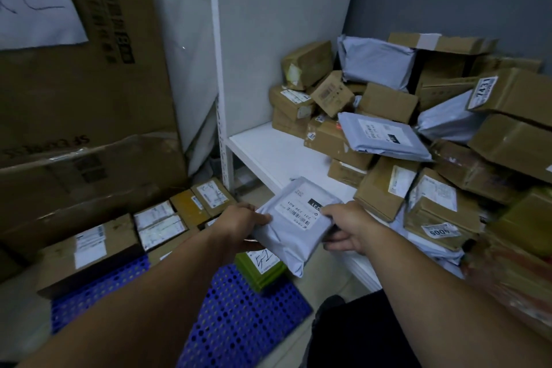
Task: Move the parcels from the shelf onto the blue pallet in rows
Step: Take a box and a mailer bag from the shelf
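- Currently both hands grasp the grey mailer (294, 236): the left hand (239, 223) pinches its left edge and the right hand (348, 229) curls round its right edge, holding it in the air between the shelf (263, 152) and the blue pallet (239, 314).
- Carry it level and low, because a soft bag probably sags.
- Set it flat beside the green box (261, 273), label up, squared to the row of brown boxes (119, 240) along the wall.
- Let go only once it lies fully on the pallet.
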